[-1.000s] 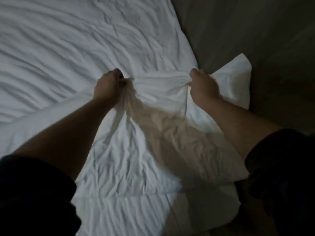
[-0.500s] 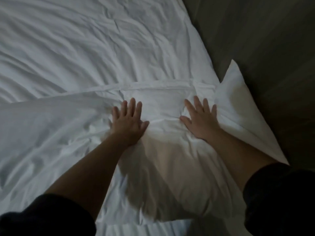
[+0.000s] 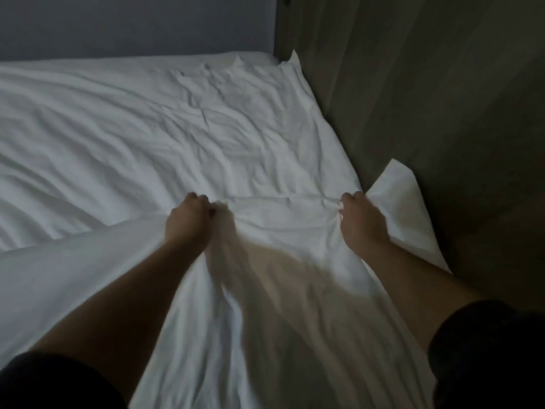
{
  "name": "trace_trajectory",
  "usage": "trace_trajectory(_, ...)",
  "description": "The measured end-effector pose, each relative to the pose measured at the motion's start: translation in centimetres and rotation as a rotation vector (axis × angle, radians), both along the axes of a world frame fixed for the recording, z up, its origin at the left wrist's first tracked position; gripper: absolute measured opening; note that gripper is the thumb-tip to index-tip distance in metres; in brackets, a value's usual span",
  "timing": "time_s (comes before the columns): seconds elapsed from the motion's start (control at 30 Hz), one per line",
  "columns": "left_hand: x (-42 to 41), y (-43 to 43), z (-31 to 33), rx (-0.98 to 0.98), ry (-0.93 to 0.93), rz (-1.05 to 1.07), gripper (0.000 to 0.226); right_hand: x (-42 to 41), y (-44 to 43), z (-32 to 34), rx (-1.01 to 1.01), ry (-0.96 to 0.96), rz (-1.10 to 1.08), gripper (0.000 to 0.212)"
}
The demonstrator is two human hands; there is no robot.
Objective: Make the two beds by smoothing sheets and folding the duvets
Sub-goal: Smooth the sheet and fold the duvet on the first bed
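A white duvet (image 3: 283, 290) lies over the near part of the bed, its far edge bunched across the middle of the view. My left hand (image 3: 188, 222) grips that edge with curled fingers. My right hand (image 3: 361, 222) grips the same edge further right, near a duvet corner (image 3: 398, 187) that sticks out past the bed's side. Beyond the hands lies the wrinkled white sheet (image 3: 147, 128) of the bed, reaching up to the far wall. Both forearms stretch forward from dark sleeves.
A dark wooden wall panel (image 3: 427, 98) runs along the bed's right side. A grey wall (image 3: 132, 22) stands behind the far end of the bed. A small white fabric corner (image 3: 290, 62) pokes up at the far right of the mattress.
Half a second ago both hands lay flat with fingers spread on the duvet. Now they have curled and gripped its far edge, and the view has tilted up toward the far wall.
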State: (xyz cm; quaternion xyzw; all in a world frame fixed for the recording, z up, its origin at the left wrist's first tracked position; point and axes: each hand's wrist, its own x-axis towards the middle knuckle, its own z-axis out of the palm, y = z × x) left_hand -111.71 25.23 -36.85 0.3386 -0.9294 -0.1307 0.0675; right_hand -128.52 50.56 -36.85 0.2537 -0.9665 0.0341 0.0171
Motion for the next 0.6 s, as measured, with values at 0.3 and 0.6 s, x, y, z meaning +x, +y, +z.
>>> trace_trajectory(0.3,-7.9,-5.8,-6.1,0.146,-0.144,-0.049,0.060,-5.3,-10.4,-5.5,-0.054,-0.264,-0.032,0.063)
trace_trajectory(0.6,-10.4,-6.6,-12.4,-0.106,-0.157,-0.105,0.073,-7.9,-12.0,-11.3,0.041,-0.109,-0.025,0.066)
